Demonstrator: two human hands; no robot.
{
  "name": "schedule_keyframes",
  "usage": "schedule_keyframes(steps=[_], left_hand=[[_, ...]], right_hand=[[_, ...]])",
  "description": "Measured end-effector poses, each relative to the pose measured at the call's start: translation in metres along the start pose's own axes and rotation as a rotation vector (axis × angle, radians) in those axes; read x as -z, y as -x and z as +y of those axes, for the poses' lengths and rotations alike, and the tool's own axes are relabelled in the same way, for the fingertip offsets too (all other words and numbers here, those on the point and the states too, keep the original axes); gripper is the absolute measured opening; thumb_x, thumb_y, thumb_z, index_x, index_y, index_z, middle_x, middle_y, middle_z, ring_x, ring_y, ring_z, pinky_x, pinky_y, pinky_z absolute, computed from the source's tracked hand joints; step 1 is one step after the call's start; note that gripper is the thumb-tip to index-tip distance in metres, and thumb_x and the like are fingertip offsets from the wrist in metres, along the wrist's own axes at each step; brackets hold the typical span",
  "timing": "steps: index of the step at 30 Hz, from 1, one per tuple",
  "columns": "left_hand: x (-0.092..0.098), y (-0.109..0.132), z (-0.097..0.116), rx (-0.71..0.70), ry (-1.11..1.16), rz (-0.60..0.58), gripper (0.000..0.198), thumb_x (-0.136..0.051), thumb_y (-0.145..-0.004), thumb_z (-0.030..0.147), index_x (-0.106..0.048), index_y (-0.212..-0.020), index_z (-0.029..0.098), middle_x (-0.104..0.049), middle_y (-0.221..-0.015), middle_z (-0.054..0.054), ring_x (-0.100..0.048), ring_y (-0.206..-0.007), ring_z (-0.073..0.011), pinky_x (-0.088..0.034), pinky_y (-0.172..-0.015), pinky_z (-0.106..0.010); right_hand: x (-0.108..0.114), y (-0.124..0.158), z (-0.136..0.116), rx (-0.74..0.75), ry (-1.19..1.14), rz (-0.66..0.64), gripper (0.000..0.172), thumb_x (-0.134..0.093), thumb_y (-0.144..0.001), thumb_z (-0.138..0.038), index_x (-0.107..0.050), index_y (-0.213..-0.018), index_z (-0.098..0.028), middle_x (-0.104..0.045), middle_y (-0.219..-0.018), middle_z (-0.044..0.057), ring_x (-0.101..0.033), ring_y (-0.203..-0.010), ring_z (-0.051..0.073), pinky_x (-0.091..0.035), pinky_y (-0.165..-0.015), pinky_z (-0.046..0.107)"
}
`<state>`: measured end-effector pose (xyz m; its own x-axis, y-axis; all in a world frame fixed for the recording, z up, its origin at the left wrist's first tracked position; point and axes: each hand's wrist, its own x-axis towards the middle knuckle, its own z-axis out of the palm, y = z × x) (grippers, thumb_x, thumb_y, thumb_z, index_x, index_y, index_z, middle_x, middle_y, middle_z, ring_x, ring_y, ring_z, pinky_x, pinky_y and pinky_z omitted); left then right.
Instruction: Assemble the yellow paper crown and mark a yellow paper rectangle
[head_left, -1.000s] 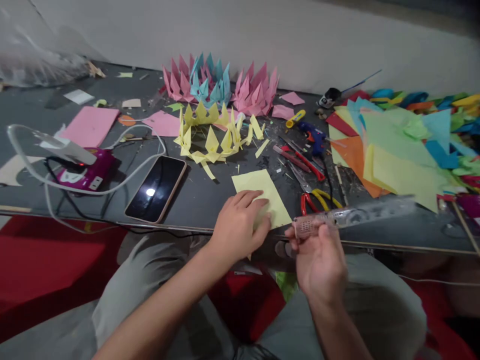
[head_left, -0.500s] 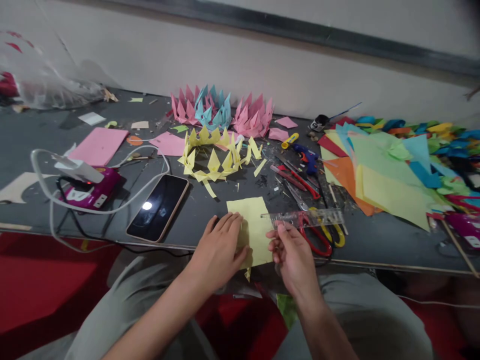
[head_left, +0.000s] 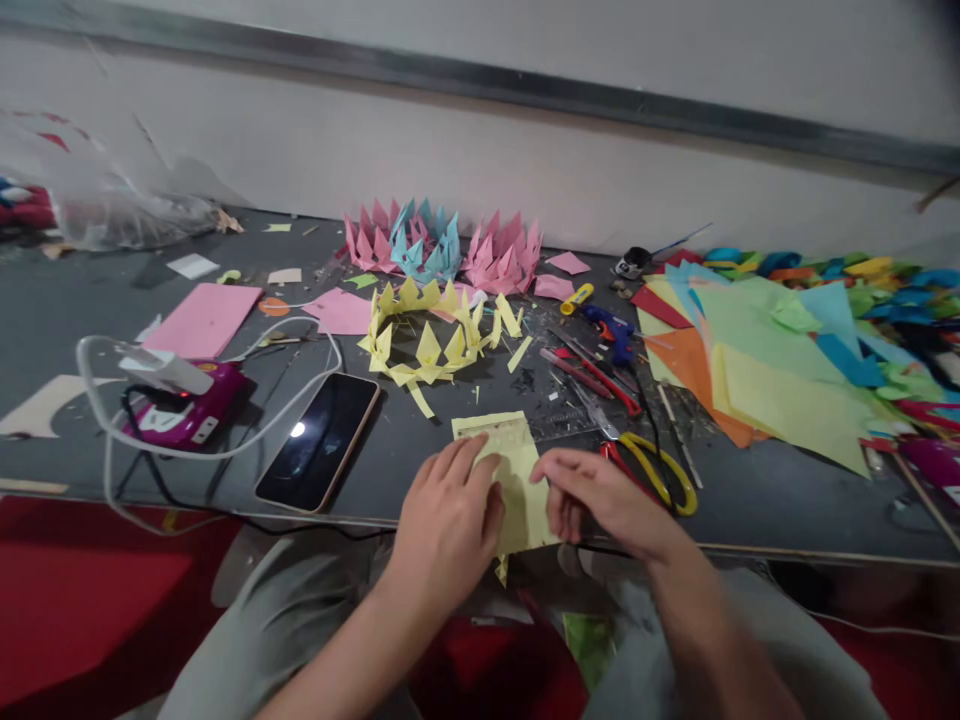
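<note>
A sheet of yellow paper (head_left: 517, 500) lies at the table's front edge. Across its top rests a clear plastic ruler (head_left: 551, 427), reaching past the paper's right side. My left hand (head_left: 450, 515) presses down on the paper's left part, its fingertips by the ruler's left end. Just right of the sheet is my right hand (head_left: 611, 500), index finger stretched toward the paper and the other fingers loosely bent, with nothing visible in it. Scissors with yellow handles (head_left: 660, 470) lie beside that hand, and red handles show partly behind it.
Behind the sheet stands a yellow paper crown (head_left: 427, 350), with pink crowns (head_left: 506, 250) and a blue crown (head_left: 426, 240) farther back. A phone (head_left: 319, 445) and a purple power strip (head_left: 195, 400) with cables lie left. A blue glue gun (head_left: 611, 330) and coloured paper sheets (head_left: 780, 350) are right.
The ruler has moved left and now lies over the paper's top part. My right hand has let go of it and shifted slightly right. My left hand has its fingertips near the ruler.
</note>
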<state>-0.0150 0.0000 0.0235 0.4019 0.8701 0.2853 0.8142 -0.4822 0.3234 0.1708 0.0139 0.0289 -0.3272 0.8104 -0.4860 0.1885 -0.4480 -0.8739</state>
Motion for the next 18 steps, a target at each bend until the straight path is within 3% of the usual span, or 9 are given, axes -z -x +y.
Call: schedule_keyframes(steps=[2, 4, 6, 8, 12, 15, 18], left_hand=[[-0.009, 0.000, 0.007, -0.009, -0.002, -0.074, 0.027, -0.044, -0.085, 0.017, -0.059, -0.107, 0.014, -0.060, -0.122, -0.012, -0.054, -0.113, -0.0248, -0.046, -0.091, -0.040], [-0.021, -0.001, 0.014, -0.021, -0.011, -0.142, 0.032, -0.045, -0.086, 0.023, -0.057, -0.114, 0.013, -0.055, -0.128, -0.012, -0.050, -0.119, -0.0262, -0.044, -0.095, -0.042], [-0.033, -0.001, 0.019, -0.023, -0.024, -0.178, 0.041, -0.046, -0.086, 0.031, -0.052, -0.122, 0.012, -0.048, -0.136, -0.014, -0.044, -0.124, -0.0273, -0.041, -0.098, -0.043], [-0.043, -0.003, 0.023, -0.008, -0.043, -0.180, 0.048, -0.044, -0.087, 0.037, -0.046, -0.129, 0.013, -0.041, -0.141, -0.014, -0.038, -0.130, -0.0276, -0.038, -0.100, -0.044], [-0.051, -0.006, 0.024, 0.024, -0.089, -0.192, 0.057, -0.041, -0.088, 0.048, -0.041, -0.134, 0.015, -0.035, -0.145, -0.013, -0.032, -0.133, -0.0271, -0.034, -0.104, -0.045], [-0.048, -0.006, 0.022, 0.021, -0.106, -0.221, 0.060, -0.042, -0.086, 0.052, -0.042, -0.134, 0.015, -0.037, -0.143, -0.013, -0.034, -0.132, -0.0263, -0.034, -0.105, -0.044], [-0.043, -0.005, 0.019, 0.005, -0.089, -0.259, 0.060, -0.046, -0.085, 0.050, -0.042, -0.134, 0.015, -0.037, -0.144, -0.011, -0.034, -0.132, -0.0253, -0.034, -0.105, -0.043]], right_hand=[[0.026, -0.008, -0.011, 0.099, 0.140, 0.169, 0.030, -0.056, -0.078, -0.049, -0.055, -0.084, -0.020, -0.063, -0.061, 0.000, -0.058, -0.053, 0.013, -0.045, -0.054, 0.023], [0.048, -0.025, -0.025, 0.222, 0.718, 0.477, 0.017, -0.054, -0.082, -0.034, -0.060, -0.088, -0.020, -0.068, -0.077, 0.004, -0.063, -0.072, 0.016, -0.046, -0.066, 0.025], [0.066, -0.048, -0.037, 0.212, 1.242, 0.631, 0.018, -0.050, -0.084, -0.025, -0.062, -0.096, -0.019, -0.069, -0.091, 0.007, -0.063, -0.085, 0.019, -0.045, -0.073, 0.028], [0.076, -0.071, -0.045, 0.222, 1.377, 0.649, 0.022, -0.049, -0.085, -0.020, -0.062, -0.102, -0.015, -0.066, -0.100, 0.012, -0.061, -0.093, 0.023, -0.044, -0.077, 0.030], [0.082, -0.100, -0.046, 0.243, 1.493, 0.610, 0.018, -0.050, -0.083, -0.017, -0.065, -0.089, -0.009, -0.065, -0.096, 0.018, -0.061, -0.091, 0.025, -0.043, -0.079, 0.032], [0.078, -0.104, -0.043, 0.280, 1.536, 0.592, 0.019, -0.047, -0.084, -0.016, -0.064, -0.084, -0.009, -0.065, -0.094, 0.019, -0.061, -0.090, 0.026, -0.043, -0.077, 0.033], [0.072, -0.097, -0.045, 0.326, 1.537, 0.601, 0.021, -0.042, -0.087, -0.018, -0.060, -0.094, -0.009, -0.065, -0.094, 0.019, -0.061, -0.090, 0.027, -0.044, -0.075, 0.035]])
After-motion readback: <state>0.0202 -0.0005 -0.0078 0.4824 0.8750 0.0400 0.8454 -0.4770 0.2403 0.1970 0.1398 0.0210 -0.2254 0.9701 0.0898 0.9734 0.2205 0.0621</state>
